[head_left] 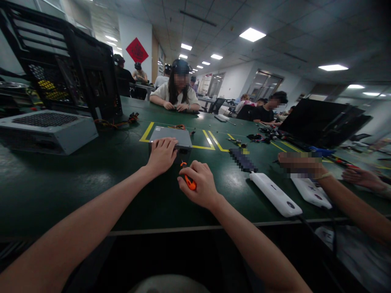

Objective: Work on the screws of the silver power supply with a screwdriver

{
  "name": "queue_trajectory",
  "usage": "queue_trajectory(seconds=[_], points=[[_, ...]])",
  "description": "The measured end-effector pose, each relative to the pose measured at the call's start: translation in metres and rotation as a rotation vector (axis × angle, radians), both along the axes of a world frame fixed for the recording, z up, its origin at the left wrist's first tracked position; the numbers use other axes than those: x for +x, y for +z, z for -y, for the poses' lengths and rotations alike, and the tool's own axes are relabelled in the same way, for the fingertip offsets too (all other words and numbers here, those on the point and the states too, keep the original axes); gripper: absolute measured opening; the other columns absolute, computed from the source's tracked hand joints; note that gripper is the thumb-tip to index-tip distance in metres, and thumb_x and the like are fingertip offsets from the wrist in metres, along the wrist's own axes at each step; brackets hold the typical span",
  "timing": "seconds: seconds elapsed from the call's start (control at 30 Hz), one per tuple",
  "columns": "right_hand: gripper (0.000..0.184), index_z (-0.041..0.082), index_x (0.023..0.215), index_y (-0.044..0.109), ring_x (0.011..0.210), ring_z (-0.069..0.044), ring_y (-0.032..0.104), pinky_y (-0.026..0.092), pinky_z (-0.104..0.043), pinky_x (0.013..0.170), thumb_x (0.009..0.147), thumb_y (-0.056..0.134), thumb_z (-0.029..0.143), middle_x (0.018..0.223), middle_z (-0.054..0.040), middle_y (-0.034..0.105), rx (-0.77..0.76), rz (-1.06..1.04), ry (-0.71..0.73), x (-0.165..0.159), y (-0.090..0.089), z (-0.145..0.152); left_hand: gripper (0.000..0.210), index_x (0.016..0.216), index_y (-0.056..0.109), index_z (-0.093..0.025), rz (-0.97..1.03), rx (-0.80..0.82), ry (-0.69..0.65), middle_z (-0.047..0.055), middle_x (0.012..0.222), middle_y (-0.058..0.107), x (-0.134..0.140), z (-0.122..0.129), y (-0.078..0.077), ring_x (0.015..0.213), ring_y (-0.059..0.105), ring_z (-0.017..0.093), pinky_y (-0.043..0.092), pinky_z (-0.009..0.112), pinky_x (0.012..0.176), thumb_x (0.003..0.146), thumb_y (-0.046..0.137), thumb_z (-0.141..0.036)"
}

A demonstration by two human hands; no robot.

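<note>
A grey metal computer power supply unit lies on the green table in front of me, its socket side facing me. My left hand grips its near left part, fingers over the top and thumb down by the front face. Just right of and below the unit, my right hand is closed around an orange-handled screwdriver. The tool's tip end points up toward the unit's front face, and the two look apart. Part of the handle is hidden by my fingers.
At left stand a second power supply and an open black computer case. A white power bank-like device lies to the right, near a co-worker's hand. Yellow tape marks the table. Another person sits opposite.
</note>
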State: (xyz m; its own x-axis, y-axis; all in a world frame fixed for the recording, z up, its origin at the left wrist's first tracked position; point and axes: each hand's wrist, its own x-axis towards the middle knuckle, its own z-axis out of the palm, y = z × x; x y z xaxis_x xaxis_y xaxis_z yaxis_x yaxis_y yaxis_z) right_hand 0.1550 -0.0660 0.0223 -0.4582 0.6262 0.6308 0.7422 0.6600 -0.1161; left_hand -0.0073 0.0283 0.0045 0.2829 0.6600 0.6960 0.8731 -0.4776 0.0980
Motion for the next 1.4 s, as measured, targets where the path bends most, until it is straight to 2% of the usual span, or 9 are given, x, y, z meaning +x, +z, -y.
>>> queue_trajectory(seconds=[0.13, 0.37, 0.53, 0.7, 0.8, 1.0, 1.13, 1.23, 1.4], points=[[0.024, 0.017, 0.101, 0.053, 0.061, -0.012, 0.049, 0.035, -0.028, 0.070, 0.085, 0.043, 0.032, 0.071, 0.0002, 0.056, -0.079, -0.108, -0.020, -0.0009, -0.0012, -0.0001, 0.032, 0.115, 0.050, -0.019, -0.011, 0.002, -0.001, 0.010, 0.126, 0.052, -0.0001, 0.0004, 0.0001, 0.115, 0.042, 0.026, 0.027, 0.044, 0.095, 0.087, 0.037, -0.025], [0.016, 0.020, 0.081, 0.060, 0.072, -0.015, 0.048, 0.034, -0.029, 0.070, 0.080, 0.048, 0.032, 0.077, -0.0027, 0.051, 0.016, 0.013, 0.012, 0.0005, 0.0000, -0.0002, 0.032, 0.116, 0.049, -0.021, 0.008, -0.006, -0.008, 0.010, 0.126, 0.051, 0.0006, 0.0013, 0.0007, 0.115, 0.041, 0.026, 0.026, 0.044, 0.095, 0.087, 0.037, -0.025], [0.023, 0.018, 0.101, 0.053, 0.064, -0.013, 0.048, 0.035, -0.028, 0.067, 0.085, 0.044, 0.032, 0.075, -0.0009, 0.055, -0.063, -0.091, -0.032, -0.0002, -0.0014, -0.0005, 0.032, 0.116, 0.049, -0.019, -0.009, -0.002, -0.003, 0.009, 0.125, 0.052, 0.0000, 0.0008, 0.0000, 0.114, 0.042, 0.026, 0.027, 0.043, 0.095, 0.087, 0.037, -0.025], [0.016, 0.019, 0.086, 0.056, 0.070, -0.014, 0.049, 0.035, -0.029, 0.070, 0.082, 0.046, 0.031, 0.078, -0.0025, 0.055, -0.006, -0.021, 0.010, -0.0006, -0.0037, -0.0013, 0.031, 0.115, 0.049, -0.020, -0.005, -0.007, -0.008, 0.009, 0.125, 0.052, -0.0004, 0.0007, 0.0006, 0.114, 0.042, 0.026, 0.027, 0.043, 0.095, 0.087, 0.037, -0.025], [0.018, 0.020, 0.081, 0.059, 0.073, -0.016, 0.049, 0.035, -0.029, 0.069, 0.082, 0.046, 0.034, 0.078, -0.0034, 0.052, 0.033, 0.005, -0.010, -0.0008, -0.0024, -0.0007, 0.031, 0.115, 0.049, -0.021, 0.000, -0.013, -0.002, 0.009, 0.125, 0.052, 0.0000, 0.0008, 0.0006, 0.115, 0.042, 0.026, 0.027, 0.044, 0.095, 0.086, 0.037, -0.025], [0.024, 0.019, 0.101, 0.051, 0.059, -0.013, 0.049, 0.036, -0.027, 0.063, 0.086, 0.043, 0.036, 0.070, 0.0004, 0.056, -0.089, -0.130, -0.052, -0.0010, -0.0028, -0.0004, 0.032, 0.116, 0.049, -0.020, -0.007, -0.011, -0.003, 0.010, 0.126, 0.051, 0.0002, 0.0010, 0.0003, 0.115, 0.042, 0.026, 0.027, 0.044, 0.095, 0.087, 0.036, -0.026], [0.015, 0.020, 0.089, 0.055, 0.067, -0.013, 0.050, 0.036, -0.028, 0.068, 0.081, 0.046, 0.028, 0.077, -0.0017, 0.056, -0.023, -0.030, 0.006, 0.0002, -0.0037, -0.0014, 0.031, 0.115, 0.049, -0.020, -0.010, -0.004, 0.004, 0.009, 0.126, 0.051, 0.0001, 0.0010, 0.0007, 0.116, 0.042, 0.026, 0.027, 0.043, 0.096, 0.087, 0.036, -0.026], [0.015, 0.020, 0.083, 0.058, 0.073, -0.015, 0.050, 0.035, -0.029, 0.070, 0.080, 0.048, 0.031, 0.079, -0.0032, 0.053, 0.013, 0.016, -0.002, 0.0003, -0.0025, -0.0012, 0.031, 0.115, 0.049, -0.019, -0.008, 0.000, 0.005, 0.009, 0.125, 0.052, 0.0002, 0.0016, 0.0014, 0.115, 0.042, 0.026, 0.027, 0.043, 0.095, 0.087, 0.036, -0.025], [0.022, 0.018, 0.101, 0.051, 0.062, -0.013, 0.049, 0.036, -0.027, 0.066, 0.084, 0.044, 0.031, 0.073, 0.0002, 0.055, -0.083, -0.076, -0.020, -0.0006, -0.0034, -0.0006, 0.031, 0.115, 0.050, -0.019, -0.012, -0.007, 0.000, 0.010, 0.125, 0.052, 0.0003, 0.0019, 0.0017, 0.115, 0.042, 0.026, 0.027, 0.043, 0.095, 0.087, 0.037, -0.026]])
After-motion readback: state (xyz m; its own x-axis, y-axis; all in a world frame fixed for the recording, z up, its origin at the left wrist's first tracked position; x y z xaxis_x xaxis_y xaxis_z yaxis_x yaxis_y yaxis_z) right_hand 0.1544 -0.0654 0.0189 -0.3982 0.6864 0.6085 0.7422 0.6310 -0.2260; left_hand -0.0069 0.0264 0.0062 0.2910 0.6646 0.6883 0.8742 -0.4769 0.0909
